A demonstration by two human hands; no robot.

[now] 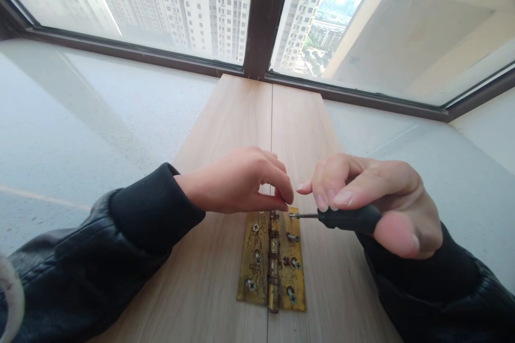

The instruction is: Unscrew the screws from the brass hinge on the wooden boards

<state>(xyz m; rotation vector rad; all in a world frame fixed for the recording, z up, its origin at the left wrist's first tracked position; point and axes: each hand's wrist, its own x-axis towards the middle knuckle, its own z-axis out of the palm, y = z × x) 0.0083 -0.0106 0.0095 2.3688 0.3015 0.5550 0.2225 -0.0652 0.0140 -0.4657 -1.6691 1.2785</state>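
wore black sleeves (156, 214) at near left and near right. saw two pale wooden boards (209, 284) edge to edge between them, stretching away from near to far. found a worn brass hinge (273, 268) across the seam, one leaf to the left, one to the right. counted seven screws (293, 237) in view, some leaning in the right leaf. held a black-handled screwdriver (350, 218) in the right hand (386, 193), grip closed around the handle, tip at the farthest screw on the right. curled the left hand (245, 179) over the hinge's far end, grip narrow; could not tell of anything pinched there. saw a dark window frame (263, 16) beyond, then pale tower blocks (189, 0) farthest off.
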